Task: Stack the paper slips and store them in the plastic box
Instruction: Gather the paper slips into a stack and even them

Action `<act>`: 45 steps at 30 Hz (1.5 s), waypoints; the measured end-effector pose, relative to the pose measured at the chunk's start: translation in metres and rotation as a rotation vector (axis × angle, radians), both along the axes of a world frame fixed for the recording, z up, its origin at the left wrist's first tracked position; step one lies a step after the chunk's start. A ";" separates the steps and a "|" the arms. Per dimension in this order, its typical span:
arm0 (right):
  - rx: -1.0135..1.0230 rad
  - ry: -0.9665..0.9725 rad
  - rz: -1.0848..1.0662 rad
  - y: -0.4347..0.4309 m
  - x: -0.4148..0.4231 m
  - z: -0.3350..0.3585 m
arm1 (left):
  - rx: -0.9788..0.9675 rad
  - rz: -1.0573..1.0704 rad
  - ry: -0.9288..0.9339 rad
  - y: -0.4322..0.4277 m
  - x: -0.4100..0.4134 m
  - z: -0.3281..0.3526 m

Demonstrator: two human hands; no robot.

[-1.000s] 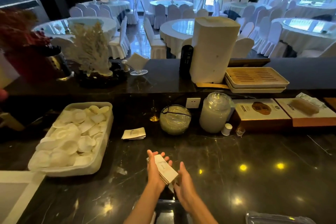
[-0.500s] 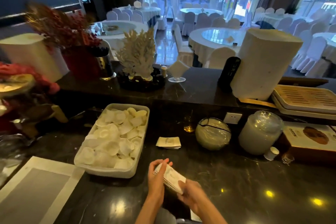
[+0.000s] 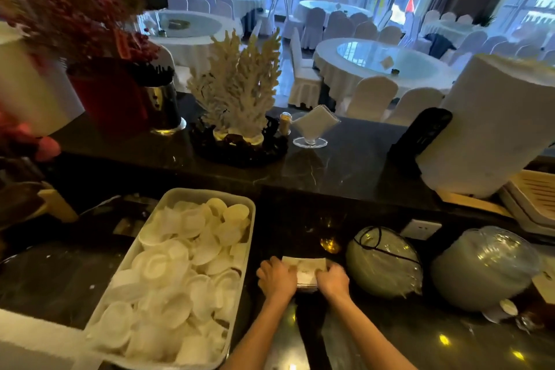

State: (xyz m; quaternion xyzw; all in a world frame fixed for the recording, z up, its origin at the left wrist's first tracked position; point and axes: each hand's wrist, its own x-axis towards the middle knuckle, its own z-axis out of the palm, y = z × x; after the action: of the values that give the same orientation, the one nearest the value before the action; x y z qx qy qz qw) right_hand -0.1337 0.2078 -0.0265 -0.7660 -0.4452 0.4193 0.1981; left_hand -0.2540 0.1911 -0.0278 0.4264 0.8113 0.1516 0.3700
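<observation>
A stack of white paper slips lies on the black marble counter, between a white tray and a wrapped glass bowl. My left hand grips the stack's left side and my right hand grips its right side, both pressing in on it. The near edge of the stack is hidden between my hands. No plastic box for the slips can be picked out for sure.
A white tray full of pale shell-like dishes sits just left of my hands. A wrapped glass bowl and a wrapped jar stand to the right. A raised ledge behind carries a white coral ornament, a napkin holder and a white cylinder.
My hands carried the slips forward from near my body to the spot where another small pile of slips lay, and now hold one stack on the counter. The view swung left.
</observation>
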 end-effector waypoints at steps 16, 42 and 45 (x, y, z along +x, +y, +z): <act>-0.125 0.255 -0.025 -0.004 0.023 -0.053 | -0.126 0.078 -0.675 0.008 -0.021 -0.061; 0.260 0.331 -0.340 -0.162 0.047 -0.070 | 0.445 0.157 -0.395 -0.146 0.088 -0.096; 0.297 0.262 -0.354 -0.163 0.043 -0.076 | 0.469 0.210 -0.379 -0.147 0.091 -0.098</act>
State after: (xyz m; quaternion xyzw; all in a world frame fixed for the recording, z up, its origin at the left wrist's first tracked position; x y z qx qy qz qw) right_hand -0.0906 0.0445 -0.1025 -0.7336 -0.3314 0.4038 0.4347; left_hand -0.1625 0.0437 -0.1253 0.3782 0.7104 0.4487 0.3885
